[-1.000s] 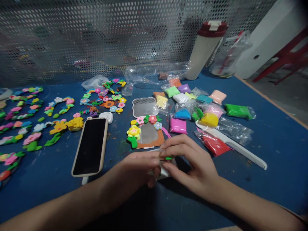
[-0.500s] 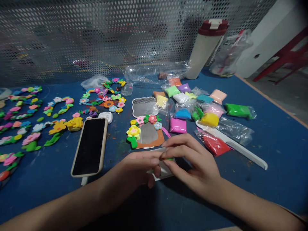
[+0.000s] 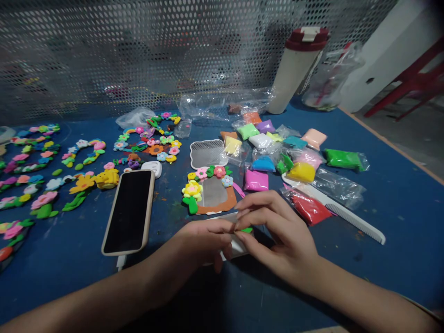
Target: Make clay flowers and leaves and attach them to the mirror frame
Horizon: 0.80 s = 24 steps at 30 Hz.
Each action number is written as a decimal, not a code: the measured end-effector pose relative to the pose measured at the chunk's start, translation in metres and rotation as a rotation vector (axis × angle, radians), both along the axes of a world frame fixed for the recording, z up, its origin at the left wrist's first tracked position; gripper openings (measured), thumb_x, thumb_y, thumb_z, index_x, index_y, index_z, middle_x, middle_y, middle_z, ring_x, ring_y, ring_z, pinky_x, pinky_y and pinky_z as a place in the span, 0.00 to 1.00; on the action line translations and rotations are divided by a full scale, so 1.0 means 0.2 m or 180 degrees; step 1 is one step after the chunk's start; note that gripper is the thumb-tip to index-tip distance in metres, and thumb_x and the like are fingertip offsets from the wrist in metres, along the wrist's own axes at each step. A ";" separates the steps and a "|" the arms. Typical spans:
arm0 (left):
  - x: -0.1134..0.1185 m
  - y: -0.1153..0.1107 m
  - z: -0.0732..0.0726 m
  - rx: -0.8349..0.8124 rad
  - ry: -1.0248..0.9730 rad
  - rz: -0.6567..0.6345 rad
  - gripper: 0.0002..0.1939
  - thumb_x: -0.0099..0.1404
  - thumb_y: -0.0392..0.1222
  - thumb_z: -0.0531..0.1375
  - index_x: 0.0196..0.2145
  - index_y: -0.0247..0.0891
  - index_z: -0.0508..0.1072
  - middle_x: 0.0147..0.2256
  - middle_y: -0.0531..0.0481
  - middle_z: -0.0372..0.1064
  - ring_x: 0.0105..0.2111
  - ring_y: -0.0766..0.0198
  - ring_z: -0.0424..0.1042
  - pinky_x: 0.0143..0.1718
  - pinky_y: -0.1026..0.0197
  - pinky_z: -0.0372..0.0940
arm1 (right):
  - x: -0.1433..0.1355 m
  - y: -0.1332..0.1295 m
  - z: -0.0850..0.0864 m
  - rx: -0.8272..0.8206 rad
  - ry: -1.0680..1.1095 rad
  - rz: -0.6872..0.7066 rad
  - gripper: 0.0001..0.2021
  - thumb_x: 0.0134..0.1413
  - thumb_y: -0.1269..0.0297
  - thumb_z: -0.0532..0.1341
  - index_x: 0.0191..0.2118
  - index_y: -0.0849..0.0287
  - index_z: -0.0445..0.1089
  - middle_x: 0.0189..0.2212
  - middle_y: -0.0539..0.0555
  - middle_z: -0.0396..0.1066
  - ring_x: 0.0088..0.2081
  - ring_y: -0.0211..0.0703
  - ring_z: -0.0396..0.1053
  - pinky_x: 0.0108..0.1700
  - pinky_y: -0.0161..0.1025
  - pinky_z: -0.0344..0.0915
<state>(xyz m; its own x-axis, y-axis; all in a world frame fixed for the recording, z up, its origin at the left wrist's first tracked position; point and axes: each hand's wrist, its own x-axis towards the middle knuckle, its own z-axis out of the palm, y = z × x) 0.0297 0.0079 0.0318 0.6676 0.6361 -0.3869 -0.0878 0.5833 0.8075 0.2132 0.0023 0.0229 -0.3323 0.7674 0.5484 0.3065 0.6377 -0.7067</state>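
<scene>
A small piece of green clay (image 3: 247, 230) is pinched in my right hand (image 3: 277, 231), between thumb and fingers. My left hand (image 3: 208, 238) meets it at the fingertips; its fingers are bent together, and whether they grip the clay too is hidden. Under both hands lies a white board (image 3: 237, 249), partly covered. Just beyond them is a mirror with a brown clay frame (image 3: 225, 203), bearing flowers and green leaves on its top and left side. Behind that stands a plain white-framed mirror (image 3: 208, 155).
A phone (image 3: 130, 212) with a cable lies left of my hands, near many clay-decorated frames (image 3: 157, 149). Bagged clay (image 3: 256, 180), a white comb (image 3: 357, 222) and red clay (image 3: 310, 208) lie to the right. A tumbler (image 3: 294, 69) stands at the back.
My left hand's fingers have shifted slightly and curled a little more against my right fingertips. More of the green clay shows. The things on the table have stayed in place.
</scene>
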 end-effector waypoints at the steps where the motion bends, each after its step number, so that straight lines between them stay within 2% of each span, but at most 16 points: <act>1: 0.00 0.00 0.01 0.0038 0.0025 -0.0002 0.10 0.62 0.38 0.53 0.32 0.34 0.74 0.26 0.53 0.59 0.25 0.69 0.55 0.25 0.67 0.53 | 0.00 0.00 0.00 0.0010 -0.0002 0.0005 0.07 0.51 0.77 0.61 0.37 0.60 0.69 0.39 0.55 0.64 0.42 0.40 0.66 0.43 0.36 0.67; 5: 0.01 0.00 0.05 0.0067 0.0177 -0.0033 0.10 0.62 0.36 0.53 0.32 0.34 0.74 0.27 0.53 0.59 0.26 0.69 0.54 0.26 0.68 0.53 | 0.00 0.00 0.00 0.0003 -0.0024 0.0009 0.08 0.51 0.77 0.60 0.37 0.58 0.68 0.39 0.55 0.65 0.42 0.42 0.67 0.42 0.40 0.69; 8: 0.01 0.00 0.05 0.0048 0.0416 -0.0013 0.08 0.60 0.35 0.54 0.33 0.35 0.73 0.27 0.53 0.60 0.26 0.69 0.55 0.26 0.67 0.52 | 0.00 0.00 0.00 0.0002 -0.0045 0.0027 0.08 0.52 0.77 0.60 0.37 0.58 0.68 0.39 0.56 0.65 0.42 0.42 0.67 0.43 0.41 0.69; 16: 0.00 0.01 0.00 0.0312 0.0620 0.0087 0.14 0.63 0.47 0.56 0.25 0.35 0.70 0.22 0.55 0.60 0.24 0.68 0.58 0.26 0.65 0.53 | 0.00 0.00 -0.02 -0.0083 -0.0163 0.0153 0.08 0.54 0.76 0.60 0.39 0.58 0.68 0.44 0.56 0.64 0.45 0.40 0.66 0.47 0.39 0.67; 21: 0.00 0.01 0.03 0.0340 0.0934 0.0018 0.12 0.61 0.46 0.58 0.29 0.34 0.74 0.24 0.55 0.60 0.24 0.69 0.57 0.26 0.66 0.52 | -0.01 0.00 -0.02 -0.0145 -0.0192 0.0242 0.08 0.55 0.75 0.59 0.40 0.58 0.68 0.44 0.56 0.64 0.46 0.40 0.66 0.46 0.38 0.68; 24: 0.00 0.02 0.04 0.0334 0.0923 0.0119 0.10 0.61 0.44 0.59 0.30 0.34 0.75 0.24 0.54 0.62 0.24 0.69 0.57 0.26 0.66 0.52 | -0.01 0.01 -0.02 -0.0135 -0.0246 0.0254 0.10 0.55 0.74 0.59 0.42 0.57 0.68 0.44 0.56 0.64 0.47 0.41 0.65 0.47 0.40 0.67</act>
<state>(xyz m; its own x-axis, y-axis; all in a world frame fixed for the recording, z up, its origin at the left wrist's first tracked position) 0.0306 0.0113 0.0393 0.5142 0.7047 -0.4888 0.1352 0.4962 0.8576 0.2109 0.0034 0.0192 -0.4333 0.7587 0.4864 0.3106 0.6323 -0.7097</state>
